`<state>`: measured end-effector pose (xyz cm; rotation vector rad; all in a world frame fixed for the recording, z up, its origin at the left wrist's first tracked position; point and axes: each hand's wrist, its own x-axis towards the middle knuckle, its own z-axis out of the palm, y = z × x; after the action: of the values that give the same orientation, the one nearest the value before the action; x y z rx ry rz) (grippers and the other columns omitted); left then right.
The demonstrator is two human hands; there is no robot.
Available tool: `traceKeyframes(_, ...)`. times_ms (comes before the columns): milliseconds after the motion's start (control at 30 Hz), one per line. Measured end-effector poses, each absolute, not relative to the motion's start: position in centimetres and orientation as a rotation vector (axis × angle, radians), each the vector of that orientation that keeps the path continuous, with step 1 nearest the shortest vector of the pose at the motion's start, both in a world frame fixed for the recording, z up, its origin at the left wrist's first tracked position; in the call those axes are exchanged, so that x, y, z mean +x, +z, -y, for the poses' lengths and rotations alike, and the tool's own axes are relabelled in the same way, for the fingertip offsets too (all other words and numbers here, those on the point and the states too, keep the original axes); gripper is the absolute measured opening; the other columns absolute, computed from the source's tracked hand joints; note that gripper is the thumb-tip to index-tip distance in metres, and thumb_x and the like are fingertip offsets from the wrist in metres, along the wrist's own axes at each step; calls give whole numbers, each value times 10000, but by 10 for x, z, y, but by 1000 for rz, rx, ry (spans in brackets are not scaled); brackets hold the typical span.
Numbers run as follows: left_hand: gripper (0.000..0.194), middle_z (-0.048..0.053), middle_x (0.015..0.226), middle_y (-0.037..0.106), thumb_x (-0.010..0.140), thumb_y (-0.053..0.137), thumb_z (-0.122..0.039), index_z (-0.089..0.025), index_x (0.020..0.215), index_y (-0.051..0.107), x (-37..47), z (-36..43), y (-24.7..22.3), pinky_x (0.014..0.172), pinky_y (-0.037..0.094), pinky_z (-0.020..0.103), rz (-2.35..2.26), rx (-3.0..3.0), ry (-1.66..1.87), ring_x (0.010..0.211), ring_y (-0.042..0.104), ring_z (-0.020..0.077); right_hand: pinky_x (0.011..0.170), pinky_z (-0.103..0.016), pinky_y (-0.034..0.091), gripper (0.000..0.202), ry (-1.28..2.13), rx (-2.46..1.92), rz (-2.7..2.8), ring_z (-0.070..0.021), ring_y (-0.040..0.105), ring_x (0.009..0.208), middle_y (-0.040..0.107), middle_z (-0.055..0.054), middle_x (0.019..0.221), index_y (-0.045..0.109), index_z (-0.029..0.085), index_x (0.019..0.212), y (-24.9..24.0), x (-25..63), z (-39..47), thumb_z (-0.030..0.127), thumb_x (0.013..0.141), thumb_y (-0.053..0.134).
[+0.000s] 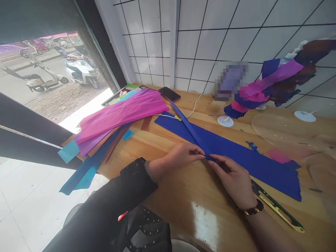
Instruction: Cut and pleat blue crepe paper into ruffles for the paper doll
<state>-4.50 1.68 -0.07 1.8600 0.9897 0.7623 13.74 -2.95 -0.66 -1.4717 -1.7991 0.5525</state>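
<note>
Between my two hands is a narrow strip of blue crepe paper (189, 127), its long end reaching away toward the wall. My left hand (185, 154) pinches the near end from the left. From the right, my right hand (233, 178) grips the same end between thumb and fingers. Beneath the strip lies a wide blue crepe paper sheet (236, 157), flat on the wooden table (168, 178). Scissors (278, 206) with green and yellow handles rest beside my right wrist, their blades partly hidden behind that hand.
Stacked pink, purple, brown and teal crepe papers (120, 112) overhang the table's left edge. A phone (169, 93) and a white cable (195, 105) lie near the tiled wall. At the right, crepe-wrapped pieces (252, 94) stand on white round bases (225, 121). Paper scraps (279, 155) lie nearby.
</note>
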Motion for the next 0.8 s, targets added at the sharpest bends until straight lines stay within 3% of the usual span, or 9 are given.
traceKeyframes(333,208,34,745,657,718,592,-299,-133,832,646,-43,-15,-2,661,461,209,-966,1674,817,687,594,118,741,-328,483,178,686,-1421,1684,-187,615,808,675,-50,883,671,209,823,-3,138,29,336,749,571)
traceKeyframes(800,221,60,783,666,655,663,-319,-124,759,672,-43,-14,-2,682,481,240,-910,1504,951,730,609,143,701,-316,492,224,1088,-1461,1247,-182,618,761,692,-52,851,687,198,771,-1,138,25,362,618,690)
